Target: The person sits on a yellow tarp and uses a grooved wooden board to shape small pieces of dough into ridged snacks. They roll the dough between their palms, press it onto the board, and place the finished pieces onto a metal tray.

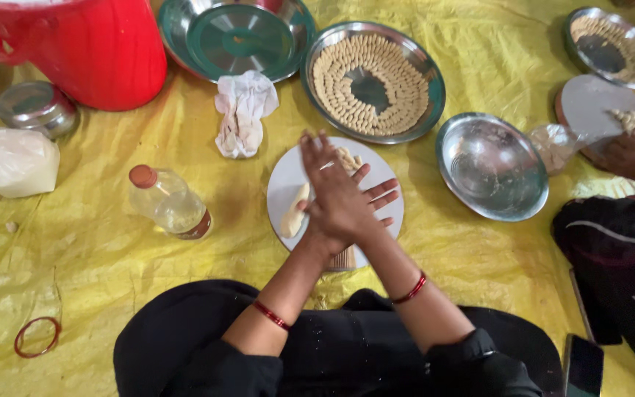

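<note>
Left hand pressed flat over right hand at frame centre, palms together above the white board; whatever sits between them hidden. On the board, dough roll lying left of the hands, long axis lower left to upper right. Above, tray ringed with shaped pieces, centre unfilled; work seemingly well along.

yellow sheet, red bucket, white round board, pale dough

Oil bottle left, steel bowl right, open yellow sheet between
</note>
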